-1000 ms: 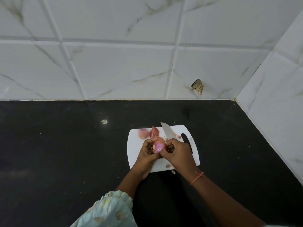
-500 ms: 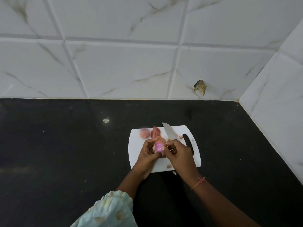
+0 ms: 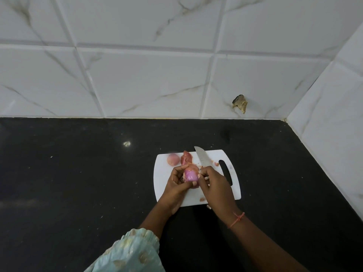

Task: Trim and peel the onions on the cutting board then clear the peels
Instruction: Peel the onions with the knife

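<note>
A white cutting board [image 3: 163, 173] lies on the black counter. Above it my left hand [image 3: 175, 185] grips a purple, partly peeled onion [image 3: 190, 175]. My right hand [image 3: 213, 183] holds the knife [image 3: 202, 157], its blade pointing away over the board, while its fingertips pinch at the onion's right side. An unpeeled pale onion [image 3: 173, 159] sits at the board's far left corner. Beside it is a reddish heap of peel [image 3: 186, 157]. Small peel scraps [image 3: 202, 199] lie near the board's front edge.
The black counter [image 3: 78, 183] spreads wide to the left and front. Marble-tiled walls [image 3: 137, 85] close it off at the back and right. A chipped hole [image 3: 240, 103] marks the back wall. The board's handle slot [image 3: 225, 171] is at its right.
More purple flesh of the onion shows now than a second ago. Both hands stay in the same place over the board.
</note>
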Action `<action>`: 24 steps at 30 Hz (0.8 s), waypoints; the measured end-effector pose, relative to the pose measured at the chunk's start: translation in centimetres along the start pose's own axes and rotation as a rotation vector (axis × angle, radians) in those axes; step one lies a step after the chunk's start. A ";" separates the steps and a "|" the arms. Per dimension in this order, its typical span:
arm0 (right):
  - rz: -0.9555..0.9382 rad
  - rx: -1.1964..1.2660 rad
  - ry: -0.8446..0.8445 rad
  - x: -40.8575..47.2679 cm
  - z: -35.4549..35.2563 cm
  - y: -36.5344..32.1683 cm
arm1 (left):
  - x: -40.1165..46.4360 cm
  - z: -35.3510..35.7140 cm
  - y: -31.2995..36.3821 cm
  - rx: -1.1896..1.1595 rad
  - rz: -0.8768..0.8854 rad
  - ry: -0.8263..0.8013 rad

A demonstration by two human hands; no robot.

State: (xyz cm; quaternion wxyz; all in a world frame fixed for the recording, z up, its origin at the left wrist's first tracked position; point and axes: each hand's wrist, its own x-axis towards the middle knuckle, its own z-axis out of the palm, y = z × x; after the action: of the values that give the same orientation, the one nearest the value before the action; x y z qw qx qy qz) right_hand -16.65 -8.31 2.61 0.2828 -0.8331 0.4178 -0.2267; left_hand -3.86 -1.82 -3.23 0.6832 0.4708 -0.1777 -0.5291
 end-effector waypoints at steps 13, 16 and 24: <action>0.043 0.100 0.115 0.9 -1.4 1.6 | -0.1 0.1 0.4 -0.160 -0.023 0.001; 0.019 0.155 0.098 1.2 -0.8 1.1 | 0.0 0.0 0.1 -0.127 -0.008 -0.003; 0.063 0.170 -0.043 1.2 -0.6 -0.8 | -0.2 0.1 0.2 -0.047 0.006 -0.036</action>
State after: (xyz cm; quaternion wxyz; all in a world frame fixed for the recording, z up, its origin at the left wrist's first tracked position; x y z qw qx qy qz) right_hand -15.90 -9.05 3.77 0.3683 -0.7973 0.4168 -0.2346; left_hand -3.88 -1.65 -2.95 0.6924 0.4445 -0.1790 -0.5393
